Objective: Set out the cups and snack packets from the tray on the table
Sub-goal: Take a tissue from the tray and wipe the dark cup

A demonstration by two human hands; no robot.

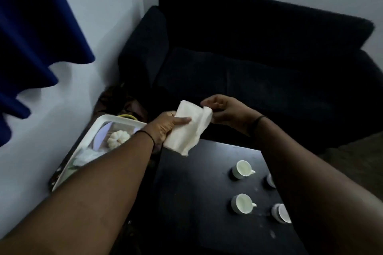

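left hand (pixel 165 126) clutches white packet (pixel 189 128), frame centre, above desk (pixel 196 203) edge | right hand (pixel 226 112) pinches its top corner, likely steadying it for placing | four cups (pixel 242 168) lower right on desk | tray (pixel 87 141) left, apparently cleared of cups

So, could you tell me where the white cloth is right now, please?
In the head view, the white cloth is held up between the left hand and right hand, above the dark table's far edge.
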